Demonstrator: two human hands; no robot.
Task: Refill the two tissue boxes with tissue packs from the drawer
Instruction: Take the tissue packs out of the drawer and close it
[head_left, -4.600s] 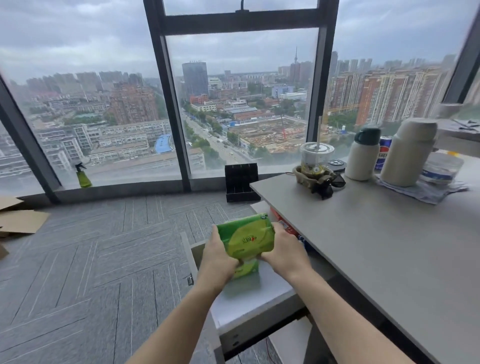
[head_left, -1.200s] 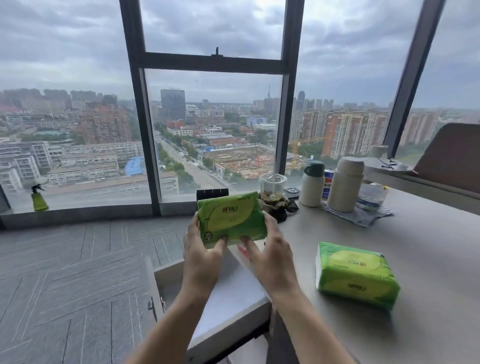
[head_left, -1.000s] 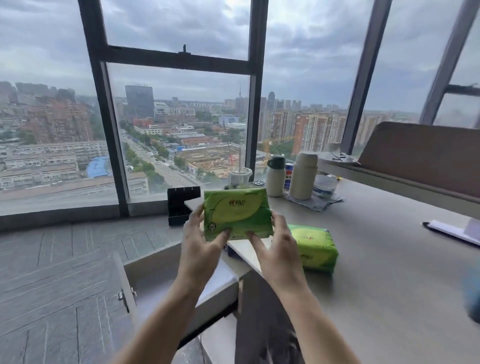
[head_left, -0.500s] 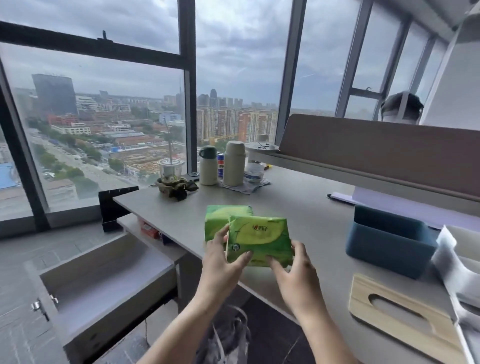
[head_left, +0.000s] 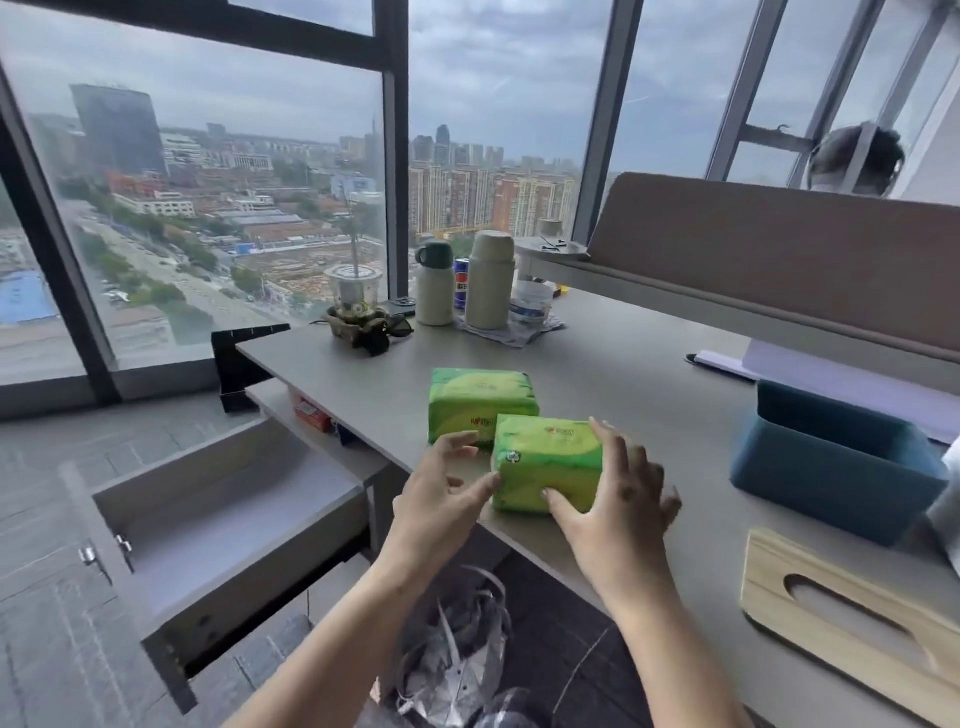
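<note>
Two green tissue packs lie on the grey desk (head_left: 649, 374). The far tissue pack (head_left: 480, 402) rests flat by itself. The near tissue pack (head_left: 545, 462) sits at the desk's front edge. My right hand (head_left: 618, 499) still clasps it, thumb on its front face and index finger along its right side. My left hand (head_left: 441, 499) is just left of it with fingers spread and holds nothing. An open blue tissue box (head_left: 831, 467) stands to the right. Its wooden slotted lid (head_left: 852, 623) lies in front of it. The drawer (head_left: 223, 519) hangs open at the left.
Flasks (head_left: 488, 280), a can and a plastic cup (head_left: 353, 291) stand at the desk's far end by the window. A brown partition (head_left: 779, 249) runs along the right. A bin lined with a bag (head_left: 457, 670) sits under the desk. Part of a white object (head_left: 950, 499) shows at the right edge.
I turned right from the drawer to the desk. The pack I held up in both hands now rests on the desk beside the first one, and my left hand has come off it.
</note>
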